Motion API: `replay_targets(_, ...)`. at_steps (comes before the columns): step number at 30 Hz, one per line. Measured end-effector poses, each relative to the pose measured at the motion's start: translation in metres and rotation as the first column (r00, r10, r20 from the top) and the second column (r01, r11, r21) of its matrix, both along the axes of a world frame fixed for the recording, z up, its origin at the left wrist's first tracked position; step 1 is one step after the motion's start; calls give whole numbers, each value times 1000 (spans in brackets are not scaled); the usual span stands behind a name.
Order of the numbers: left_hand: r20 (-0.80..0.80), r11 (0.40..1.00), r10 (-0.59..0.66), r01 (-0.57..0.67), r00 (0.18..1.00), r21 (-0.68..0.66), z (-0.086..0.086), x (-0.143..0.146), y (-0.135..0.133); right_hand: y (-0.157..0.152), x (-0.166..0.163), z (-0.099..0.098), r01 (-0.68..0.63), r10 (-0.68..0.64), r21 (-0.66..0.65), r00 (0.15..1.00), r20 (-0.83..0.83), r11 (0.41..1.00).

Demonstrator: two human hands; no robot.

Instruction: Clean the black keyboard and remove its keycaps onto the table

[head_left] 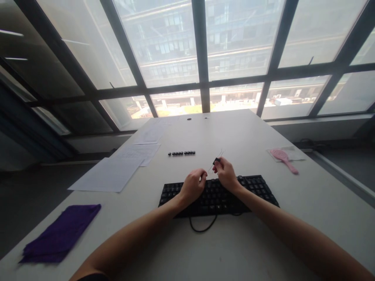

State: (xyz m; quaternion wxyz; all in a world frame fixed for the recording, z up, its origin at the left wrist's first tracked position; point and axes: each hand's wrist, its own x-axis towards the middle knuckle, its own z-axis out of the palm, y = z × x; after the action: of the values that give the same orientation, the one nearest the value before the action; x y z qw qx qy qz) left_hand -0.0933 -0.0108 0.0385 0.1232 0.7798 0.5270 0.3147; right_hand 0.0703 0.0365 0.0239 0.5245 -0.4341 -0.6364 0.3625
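My right hand is closed, its fingertips pinching a small black keycap above the back edge of a black keyboard. Thin wires of what looks like a keycap puller run from my left fingertips past the keycap to the upper right. My left hand is curled shut at the lower end of these wires; its grip is partly hidden. Both wrists rest over the keyboard and cover some keys. Beyond the left hand, several loose black keycaps stand in a row on the white table.
Paper sheets lie along the left side of the table, with a folded purple cloth nearer. At right, a pink hairbrush lies on a pale packet. The keyboard's cable loops out at the front. Windows stand behind the table.
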Motion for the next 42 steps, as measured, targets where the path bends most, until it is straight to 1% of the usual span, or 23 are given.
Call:
replay_targets(3, 50, 1000, 1, 0, 999, -23, -1, 0, 5, 5, 12, 1, -62, 60, 13, 992, 112, 998)
replay_targets(5, 60, 1000, -8, 8, 998, -10, -4, 1, 8, 5, 19, -1, -92, 88, 17, 983, 161, 996)
replay_targets(8, 37, 999, -54, 54, 998, 4, -7, 1, 9, 1, 22, -5, -112, 107, 18, 976, 189, 993)
replay_targets(11, 4, 993, -118, 118, 993, -14, -9, 1, 8, -4, 20, -8, -125, 114, 37, 970, 216, 991)
replay_targets(15, -39, 984, -178, 177, 983, -25, -9, 0, 7, -7, 20, -5, -159, 140, 56, 955, 260, 986)
replay_targets(17, -56, 981, -195, 193, 979, -29, -10, 1, 7, -9, 21, -4, -184, 153, 73, 939, 308, 980)
replay_targets(19, -73, 981, -193, 191, 979, -30, -10, 1, 6, -12, 21, -3, -216, 161, 113, 916, 368, 970)
replay_targets(22, -96, 983, -185, 183, 978, -32, -7, 1, 7, -17, 22, -4, -250, 135, 201, 880, 455, 947)
replay_targets(25, -136, 974, -223, 217, 965, -62, -1, 3, 11, -21, 22, -7, -315, 109, 296, 828, 551, 902)
replay_targets(27, -171, 968, -248, 236, 954, -87, 1, 4, 15, -22, 23, -8, -347, 105, 330, 812, 574, 878)
replay_targets(28, -178, 966, -253, 240, 951, -94, 1, 5, 17, -23, 23, -8, -337, 102, 332, 821, 562, 881)
replay_targets(30, -151, 967, -248, 234, 957, -101, -3, 6, 20, -22, 23, -9, -275, 99, 304, 867, 488, 912)
replay_targets(32, -90, 971, -227, 218, 970, -104, -8, 7, 22, -21, 23, -8, -213, 105, 239, 912, 395, 947)
replay_targets(34, -39, 976, -201, 197, 979, -98, -14, 7, 22, -19, 24, -7, -183, 121, 168, 939, 323, 969)
replay_targets(37, -13, 981, -181, 180, 983, -72, -18, 8, 21, -16, 24, -6, -161, 128, 100, 954, 270, 982)
replay_targets(42, 20, 986, -163, 164, 986, -10, -15, 12, 16, -13, 26, -6, -122, 115, 46, 984, 134, 991)
